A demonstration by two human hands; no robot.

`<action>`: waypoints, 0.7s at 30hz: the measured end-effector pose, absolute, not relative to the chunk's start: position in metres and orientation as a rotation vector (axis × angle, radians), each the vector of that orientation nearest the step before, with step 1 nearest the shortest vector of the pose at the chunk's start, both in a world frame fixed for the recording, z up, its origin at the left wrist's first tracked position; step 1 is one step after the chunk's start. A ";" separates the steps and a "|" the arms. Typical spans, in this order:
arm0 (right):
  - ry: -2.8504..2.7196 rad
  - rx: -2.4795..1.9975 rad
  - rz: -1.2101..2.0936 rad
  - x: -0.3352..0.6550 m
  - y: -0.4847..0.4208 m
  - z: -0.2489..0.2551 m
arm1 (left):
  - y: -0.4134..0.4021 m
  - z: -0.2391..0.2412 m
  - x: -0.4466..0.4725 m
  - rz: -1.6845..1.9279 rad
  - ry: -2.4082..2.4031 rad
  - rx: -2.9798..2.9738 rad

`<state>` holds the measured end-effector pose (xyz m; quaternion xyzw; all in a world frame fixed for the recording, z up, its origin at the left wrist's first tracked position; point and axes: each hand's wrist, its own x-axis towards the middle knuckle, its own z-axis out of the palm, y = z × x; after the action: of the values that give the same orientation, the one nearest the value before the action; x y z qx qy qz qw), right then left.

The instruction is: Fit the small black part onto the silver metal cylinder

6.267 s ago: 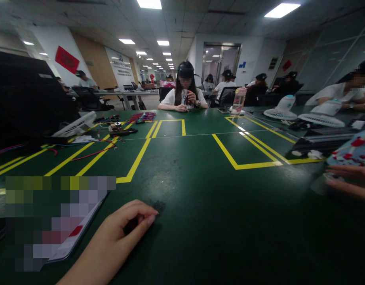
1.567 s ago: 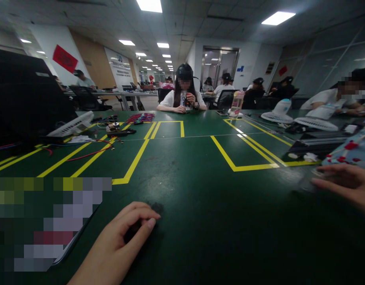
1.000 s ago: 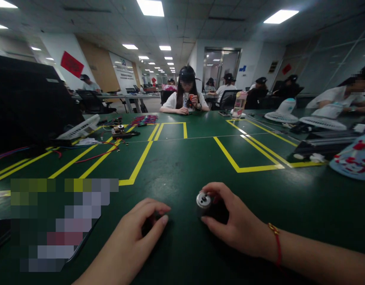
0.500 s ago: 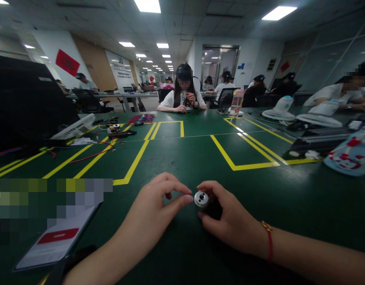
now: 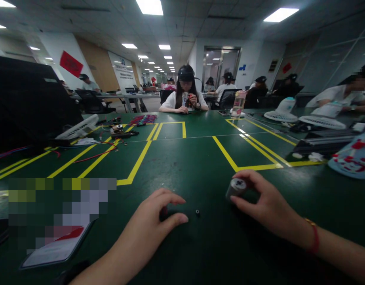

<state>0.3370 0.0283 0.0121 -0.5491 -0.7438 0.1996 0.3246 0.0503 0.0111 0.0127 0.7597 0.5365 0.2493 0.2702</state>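
Observation:
My right hand (image 5: pixel 259 202) grips a silver metal cylinder (image 5: pixel 232 192), thumb on one side and fingers round the other. Its round end faces up, slightly tilted, with dark holes in it; it looks like a small motor. On the green table (image 5: pixel 200 253) between my hands sits a tiny dark ring-shaped part (image 5: pixel 197 212) with a light centre. Just left of that part is my left hand (image 5: pixel 158 217), thumb and fingers apart and nothing between them.
A phone (image 5: pixel 52 251) lies at the left. Behind it are red wires (image 5: pixel 96 153) and a monitor (image 5: pixel 25 107). White fans (image 5: pixel 282 111), a bottle (image 5: pixel 238 106) and a blue patterned bag (image 5: pixel 353 154) stand right. A person (image 5: pixel 185 93) sits opposite. Yellow tape (image 5: pixel 225 154) marks the table.
My right hand has carried the metal cylinder to the right, away from my left hand. The tiny ring-shaped part now shows on the table. My left thumb and fingers have spread apart.

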 end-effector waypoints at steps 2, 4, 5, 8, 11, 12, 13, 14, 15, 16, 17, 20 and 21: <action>-1.806 -1.654 0.369 0.386 0.032 0.012 | 0.004 0.012 0.030 0.656 1.453 1.991; -1.650 -1.892 0.234 0.443 0.033 0.008 | -0.003 0.008 0.012 0.634 1.471 1.947; -1.583 -1.996 0.164 0.472 0.032 0.004 | -0.006 0.005 0.006 0.642 1.483 1.933; -1.504 -2.160 -0.062 0.541 0.027 -0.011 | -0.011 -0.002 -0.003 0.653 1.491 1.920; -1.581 -2.185 -0.315 0.560 0.020 -0.017 | -0.011 -0.005 -0.001 0.655 1.493 1.920; -1.608 -2.173 -0.452 0.552 0.019 -0.015 | -0.011 -0.006 0.001 0.653 1.493 1.919; -1.645 -2.129 -0.594 0.538 0.018 -0.011 | -0.010 -0.006 0.002 0.651 1.491 1.920; -1.708 -2.044 -0.701 0.518 0.017 -0.005 | -0.010 -0.006 0.003 0.649 1.488 1.922; -1.814 -1.916 -0.742 0.494 0.017 0.000 | -0.010 -0.006 0.004 0.646 1.483 1.924; -1.957 -1.760 -0.698 0.467 0.017 0.005 | -0.010 -0.006 0.004 0.644 1.479 1.928; -2.110 -1.600 -0.583 0.438 0.018 0.009 | -0.010 -0.006 0.004 0.642 1.474 1.934; -2.430 -1.281 -0.098 0.352 0.021 0.010 | -0.011 -0.006 0.002 0.608 1.465 1.965; -2.475 -1.229 0.047 0.328 0.023 0.007 | -0.011 -0.006 0.001 0.594 1.463 1.981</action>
<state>0.3276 0.0232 0.0074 -0.4369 -0.8796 0.0167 0.1875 0.0014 -0.0115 -0.0059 0.7461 0.5510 0.2238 0.2995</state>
